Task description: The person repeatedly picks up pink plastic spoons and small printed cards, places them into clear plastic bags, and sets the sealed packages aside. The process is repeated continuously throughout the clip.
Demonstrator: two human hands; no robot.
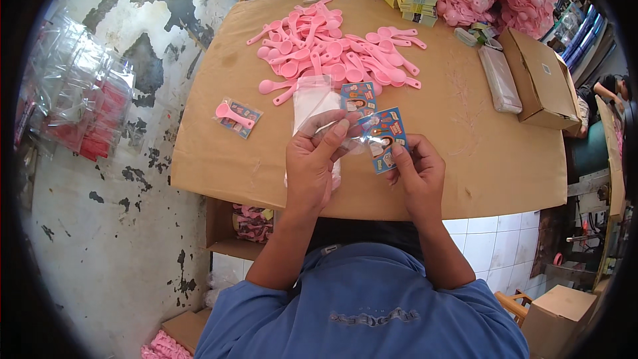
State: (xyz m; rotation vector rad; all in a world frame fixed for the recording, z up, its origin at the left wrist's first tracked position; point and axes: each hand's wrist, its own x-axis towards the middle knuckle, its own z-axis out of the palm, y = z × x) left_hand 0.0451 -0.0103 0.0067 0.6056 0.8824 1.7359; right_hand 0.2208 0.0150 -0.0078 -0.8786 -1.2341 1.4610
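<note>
The left hand (314,159) pinches a clear bag (357,134) between thumb and fingers; the right hand (422,174) pinches a blue card (388,138) at its lower right. Both are above the counter's (505,166) near side, where bag and card meet; whether the card is inside is unclear. Just beyond lie a second card (357,90), clear sleeves (311,96) and heaped pink spoons (312,43). A bagged spoon (234,115) lies to the left.

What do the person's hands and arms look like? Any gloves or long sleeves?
No gloves: the left hand and right hand are bare, and so are both forearms. The short sleeves are blue, like the shirt.
</note>
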